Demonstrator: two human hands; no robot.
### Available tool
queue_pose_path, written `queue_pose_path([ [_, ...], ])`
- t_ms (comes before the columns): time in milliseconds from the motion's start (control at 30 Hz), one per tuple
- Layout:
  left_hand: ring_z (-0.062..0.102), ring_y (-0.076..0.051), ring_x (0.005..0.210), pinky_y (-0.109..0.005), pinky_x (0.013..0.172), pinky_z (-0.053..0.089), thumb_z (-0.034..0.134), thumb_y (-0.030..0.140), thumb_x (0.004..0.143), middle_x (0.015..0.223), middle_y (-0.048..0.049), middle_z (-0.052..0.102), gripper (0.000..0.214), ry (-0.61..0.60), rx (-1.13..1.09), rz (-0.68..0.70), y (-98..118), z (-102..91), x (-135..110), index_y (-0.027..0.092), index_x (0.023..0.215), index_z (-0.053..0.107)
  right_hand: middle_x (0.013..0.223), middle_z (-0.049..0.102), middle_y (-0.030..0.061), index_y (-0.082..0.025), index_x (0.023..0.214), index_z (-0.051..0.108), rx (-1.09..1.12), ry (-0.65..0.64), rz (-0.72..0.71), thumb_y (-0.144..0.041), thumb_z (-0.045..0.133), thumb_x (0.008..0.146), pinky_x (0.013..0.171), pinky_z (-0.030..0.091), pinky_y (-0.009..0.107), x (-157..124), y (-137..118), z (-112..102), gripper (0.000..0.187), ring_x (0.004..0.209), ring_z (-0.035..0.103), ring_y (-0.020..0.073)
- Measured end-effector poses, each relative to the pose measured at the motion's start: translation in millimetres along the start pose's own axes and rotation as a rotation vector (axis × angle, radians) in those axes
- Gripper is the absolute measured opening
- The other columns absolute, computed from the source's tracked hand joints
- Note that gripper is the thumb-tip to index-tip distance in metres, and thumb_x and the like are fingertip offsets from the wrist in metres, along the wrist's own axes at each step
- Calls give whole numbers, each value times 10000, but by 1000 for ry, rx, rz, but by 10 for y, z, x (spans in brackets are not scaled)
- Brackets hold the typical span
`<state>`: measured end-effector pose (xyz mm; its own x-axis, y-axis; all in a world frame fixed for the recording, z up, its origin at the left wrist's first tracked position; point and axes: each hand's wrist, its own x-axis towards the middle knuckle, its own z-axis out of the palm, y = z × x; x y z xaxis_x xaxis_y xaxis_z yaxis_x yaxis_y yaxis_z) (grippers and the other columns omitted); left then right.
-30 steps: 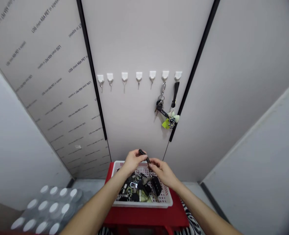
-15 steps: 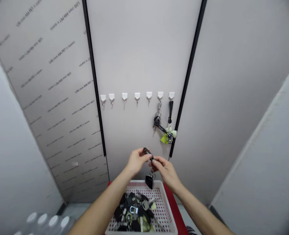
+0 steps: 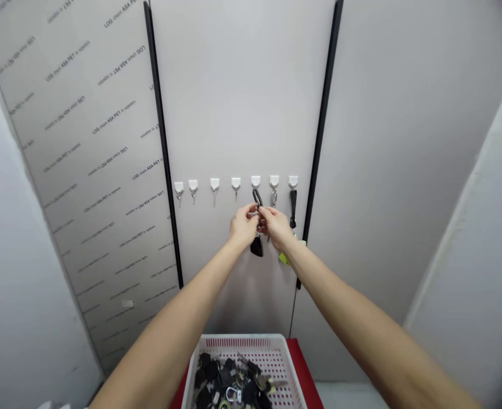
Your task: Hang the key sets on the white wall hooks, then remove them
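My left hand [image 3: 243,226] and my right hand [image 3: 277,226] meet in front of the wall, both closed on one keychain. Its dark loop [image 3: 257,197] sticks up above my fingers, close below a white hook [image 3: 255,181], third from the right; whether they touch I cannot tell. A black fob [image 3: 256,246] dangles under my hands. Just to the right, a metal clip [image 3: 273,198] hangs from another hook [image 3: 273,181], its keys mostly hidden by my right hand. On the rightmost hook [image 3: 293,181] hangs a black strap [image 3: 293,208], with a yellow-green tag [image 3: 284,258] showing below.
Several more white hooks [image 3: 214,183] continue the row to the left. Below, a white perforated basket [image 3: 291,369] full of keys and fobs [image 3: 229,376] stands on a red surface [image 3: 305,378]. Black vertical strips [image 3: 163,142] run along the panel's sides.
Both hands have risen from above the basket to the row of hooks, carrying the keychain. Its loop now points up by the third hook from the right. The view has shifted slightly.
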<state>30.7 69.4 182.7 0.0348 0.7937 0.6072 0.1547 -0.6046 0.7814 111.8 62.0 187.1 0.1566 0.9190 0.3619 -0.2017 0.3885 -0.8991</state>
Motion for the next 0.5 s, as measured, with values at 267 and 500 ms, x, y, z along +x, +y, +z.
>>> queue_pose_path([
  [267, 505, -124, 752, -271, 732, 382, 375, 53, 631, 861, -49, 565, 335, -78, 165, -6, -68, 42, 206, 140, 928, 506, 451, 455, -59, -168, 585, 447, -28, 90, 14, -269, 450, 612, 335, 311, 163, 282, 66, 62, 104, 355, 399, 45],
  [500, 511, -123, 772, -244, 706, 396, 362, 30, 622, 911, -56, 557, 353, -126, 136, -14, -36, 52, 258, 131, 928, 504, 436, 453, -64, -175, 586, 432, -98, 150, -8, -270, 417, 637, 324, 306, 163, 344, 94, 49, 109, 334, 384, 43],
])
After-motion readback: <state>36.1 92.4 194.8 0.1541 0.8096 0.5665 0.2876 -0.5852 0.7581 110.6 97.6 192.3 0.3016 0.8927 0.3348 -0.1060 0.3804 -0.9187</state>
